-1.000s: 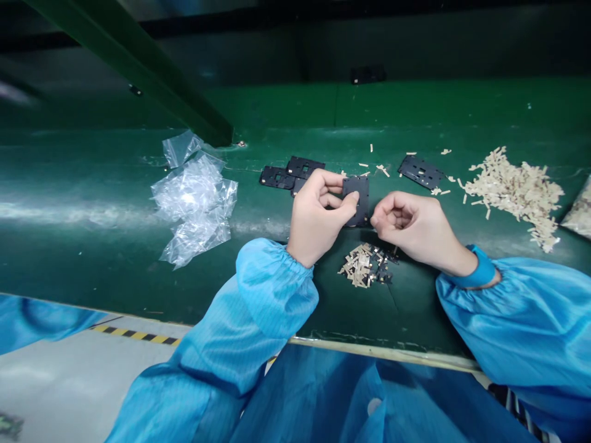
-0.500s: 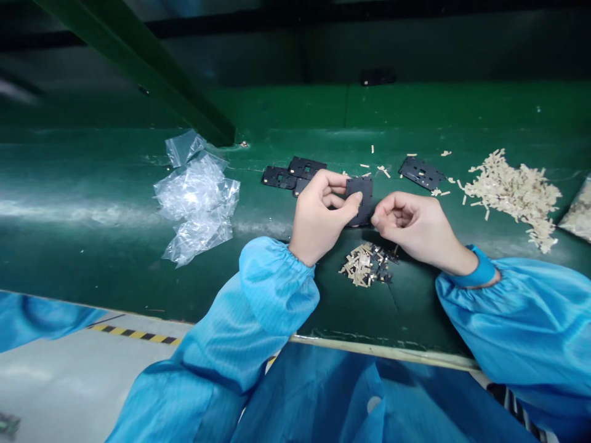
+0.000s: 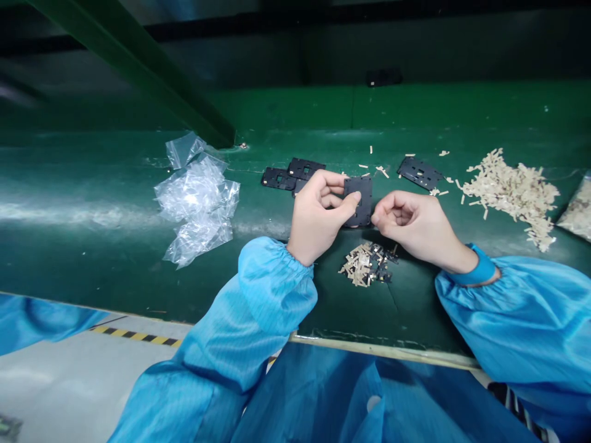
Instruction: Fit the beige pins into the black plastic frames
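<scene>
Head view: looking fwd & down at two bare hands over a green surface (image 3: pixel 415 311).

L hand (image 3: pixel 319 215): grasping; fingers curled, thumb pressed on face of blk plate.

Held item: blk plate (image 3: pixel 364 209), w/ small cut-outs, gripped at its L edge, roughly flat-on to view & raised off surface; directly between both hands.

R hand (image 3: pixel 413 224): fingers curled in, thumb & fingertips drawn together just beside lower R corner of blk plate; contact w/ plate & any tiny item in fingertips cannot be told.

Sleeves: blue ribbed L sleeve (image 3: pixel 272 289) gathered at L wrist; blue R sleeve (image 3: pixel 517 314) w/ snug cuff (image 3: pixel 475 269).

Nearby, upper L: 3 stacked/overlapping blk plates (image 3: pixel 289 175), just beyond L hand.

Nearby, upper R: lone blk plate (image 3: pixel 419 173), lying flat, w/ loose beige strips (image 3: pixel 381 170) scattered around.

Below hands: small pile of mixed strips & blk bits (image 3: pixel 367 264).

Far R: large pile of beige strips (image 3: pixel 512 200), beside clear bag w/ strips (image 3: pixel 579 212) at frame edge.

Far L: crumpled clear plastic bags (image 3: pixel 196 200), well apart from hands.

Above: green steel beam (image 3: pixel 133 61) angled over surface.
</scene>
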Demonstrator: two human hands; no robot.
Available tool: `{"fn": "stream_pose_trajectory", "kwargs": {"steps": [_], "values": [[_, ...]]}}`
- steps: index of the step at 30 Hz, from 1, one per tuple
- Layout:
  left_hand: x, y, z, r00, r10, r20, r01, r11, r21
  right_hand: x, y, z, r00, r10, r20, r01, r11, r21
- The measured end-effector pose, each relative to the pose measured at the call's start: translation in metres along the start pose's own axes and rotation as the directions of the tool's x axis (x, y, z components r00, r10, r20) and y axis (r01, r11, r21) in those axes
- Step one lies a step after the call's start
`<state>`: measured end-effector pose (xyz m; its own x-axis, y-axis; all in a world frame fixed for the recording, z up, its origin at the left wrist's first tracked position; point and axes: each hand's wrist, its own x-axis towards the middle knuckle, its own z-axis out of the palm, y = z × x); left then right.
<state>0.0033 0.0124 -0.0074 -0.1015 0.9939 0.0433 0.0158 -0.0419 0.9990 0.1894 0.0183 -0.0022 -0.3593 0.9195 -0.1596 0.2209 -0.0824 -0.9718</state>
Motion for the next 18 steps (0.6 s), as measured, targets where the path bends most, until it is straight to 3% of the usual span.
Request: {"fn": "stream_pose_trajectory", "kwargs": {"steps": [7,13,18], "values": [[-0.0002,-0.0001,-0.0004,1.0,-0.017,-0.002,0.017,1.0,-0.026,0.0003,-0.0011,0.0001,1.0,0.007,-0.003,-0.006,1.0,0.03],[-0.002,0.0003,0.0012,0.997,-0.079,-0.011,0.076,0.983,-0.169,0.0004,0.0,0.0008,0.999,-0.033,-0.02,0.034,0.999,0.033],[-0.0013,0.0,0.0013,0.993,-0.084,-0.08,0.063,0.971,-0.23,0.0014,-0.0037,0.0018,0.995,-0.057,-0.079,0.057,0.998,0.008]]}}
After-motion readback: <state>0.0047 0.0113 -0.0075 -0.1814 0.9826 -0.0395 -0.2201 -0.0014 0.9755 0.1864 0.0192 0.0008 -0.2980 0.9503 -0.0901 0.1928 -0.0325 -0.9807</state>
